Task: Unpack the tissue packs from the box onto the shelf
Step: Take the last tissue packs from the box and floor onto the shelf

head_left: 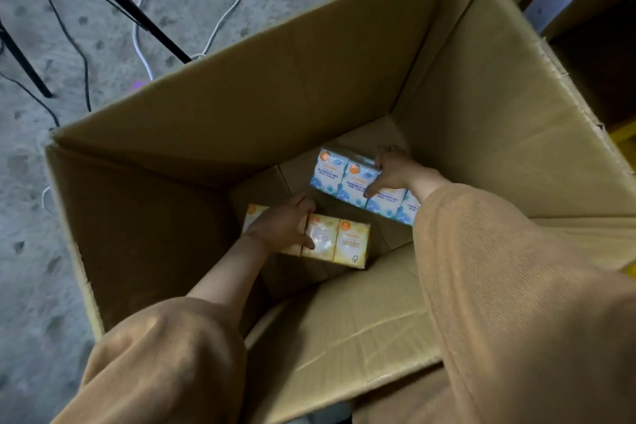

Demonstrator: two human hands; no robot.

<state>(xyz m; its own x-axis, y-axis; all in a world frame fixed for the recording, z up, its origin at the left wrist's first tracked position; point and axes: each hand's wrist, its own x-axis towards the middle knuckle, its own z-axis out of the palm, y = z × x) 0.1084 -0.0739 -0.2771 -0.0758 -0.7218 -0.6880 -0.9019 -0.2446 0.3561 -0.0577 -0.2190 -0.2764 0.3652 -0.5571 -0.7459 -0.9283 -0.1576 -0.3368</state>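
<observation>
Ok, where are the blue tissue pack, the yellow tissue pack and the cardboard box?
blue tissue pack (332, 177), head view, on its printed top face, left end.
yellow tissue pack (346, 241), head view, on its top face, right end.
cardboard box (275, 96), head view, on its far inner wall.

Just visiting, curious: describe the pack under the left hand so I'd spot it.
Look inside the big cardboard box. On its bottom, the left hand grips the yellow tissue pack, nearer the person. Its neighbour, the blue tissue pack, is held by the right hand.
</observation>
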